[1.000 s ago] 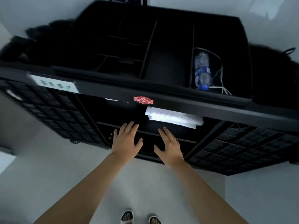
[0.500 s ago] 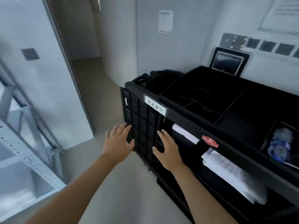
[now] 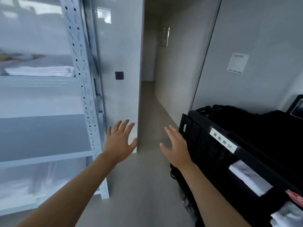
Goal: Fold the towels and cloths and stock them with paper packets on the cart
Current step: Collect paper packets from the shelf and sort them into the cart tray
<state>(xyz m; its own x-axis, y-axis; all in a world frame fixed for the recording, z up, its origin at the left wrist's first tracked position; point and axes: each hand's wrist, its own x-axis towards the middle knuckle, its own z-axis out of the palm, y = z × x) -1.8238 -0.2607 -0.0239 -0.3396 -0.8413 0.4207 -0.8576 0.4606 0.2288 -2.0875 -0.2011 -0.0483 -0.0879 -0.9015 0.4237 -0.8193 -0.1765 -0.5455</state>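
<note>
Both hands, left [image 3: 118,141] and right [image 3: 176,147], splay empty beside the black cart [image 3: 246,145], perhaps plastic.

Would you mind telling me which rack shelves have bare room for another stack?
The shelf level with the left hand looks bare up to the perforated post. The one above holds folded white towels near that post. The lowest shelf is blurred, seemingly full of white bundles.

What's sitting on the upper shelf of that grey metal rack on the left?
A stack of folded white towels lies on the grey metal rack, near its perforated post. Behind it, blurred yellowish items cannot be identified. The shelf's left part is out of frame.
</note>
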